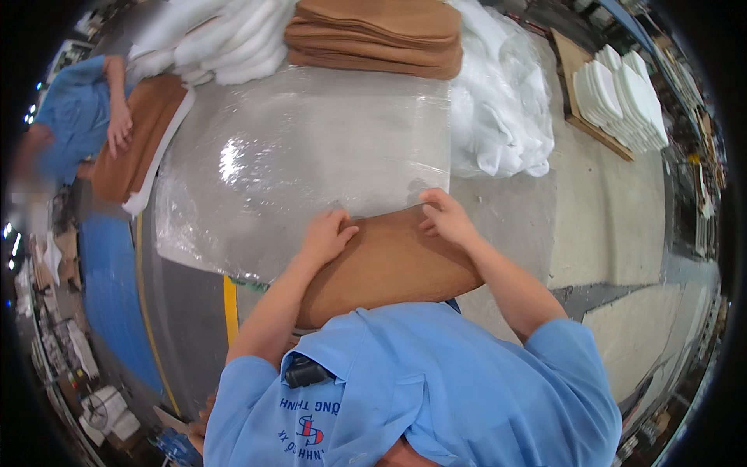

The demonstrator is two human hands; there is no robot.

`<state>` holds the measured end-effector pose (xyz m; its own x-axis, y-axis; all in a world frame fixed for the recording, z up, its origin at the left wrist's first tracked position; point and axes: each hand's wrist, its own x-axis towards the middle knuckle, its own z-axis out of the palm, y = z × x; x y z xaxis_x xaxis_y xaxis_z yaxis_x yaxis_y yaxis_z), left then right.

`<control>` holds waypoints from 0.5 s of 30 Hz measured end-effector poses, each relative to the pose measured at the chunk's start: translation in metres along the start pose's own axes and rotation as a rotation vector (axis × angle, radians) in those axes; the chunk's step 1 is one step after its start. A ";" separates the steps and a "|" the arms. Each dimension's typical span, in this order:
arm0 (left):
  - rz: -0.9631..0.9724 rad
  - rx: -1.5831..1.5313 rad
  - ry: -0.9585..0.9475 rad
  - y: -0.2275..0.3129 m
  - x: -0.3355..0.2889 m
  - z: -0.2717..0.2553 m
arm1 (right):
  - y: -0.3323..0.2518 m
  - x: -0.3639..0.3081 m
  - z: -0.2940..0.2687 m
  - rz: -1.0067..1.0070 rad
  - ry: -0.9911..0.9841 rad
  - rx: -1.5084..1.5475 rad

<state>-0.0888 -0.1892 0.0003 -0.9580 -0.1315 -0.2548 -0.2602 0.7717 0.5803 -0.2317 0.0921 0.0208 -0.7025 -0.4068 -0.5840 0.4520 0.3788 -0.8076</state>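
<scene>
We pinch the mouth of the clear plastic bag (311, 156) with left hand (327, 233) and right hand (447, 218), fingers closed on its edge over the brown cushion (389, 265) half inside on the worktop (513, 218). Best done, we judge, with both sides pulled evenly.

One clear plastic bag (311, 156), two brown cushions (389, 268), two hands (327, 233)

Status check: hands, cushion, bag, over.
Both hands, left and right, on brown cushion at mouth of clear bag. Cushion mostly outside the bag. Nothing blocking.
</scene>
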 end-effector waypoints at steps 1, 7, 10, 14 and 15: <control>0.046 -0.047 0.045 -0.011 -0.022 -0.018 | -0.006 -0.021 -0.009 -0.184 -0.039 -0.139; -0.269 -0.888 0.250 -0.022 -0.184 -0.027 | 0.011 -0.139 -0.057 -0.729 -0.111 -0.690; -0.365 -1.223 0.589 -0.010 -0.165 -0.012 | 0.032 -0.124 -0.048 -0.697 0.070 -0.507; -0.227 -1.408 0.756 -0.034 -0.098 -0.032 | 0.026 -0.111 -0.044 -0.643 0.071 -0.507; -0.212 -1.463 0.763 -0.038 -0.075 -0.039 | 0.024 -0.113 -0.045 -0.645 0.066 -0.568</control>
<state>-0.0117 -0.2329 0.0274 -0.6134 -0.7450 -0.2621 0.1520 -0.4370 0.8865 -0.1657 0.1844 0.0710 -0.7661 -0.6428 -0.0050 -0.3775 0.4562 -0.8059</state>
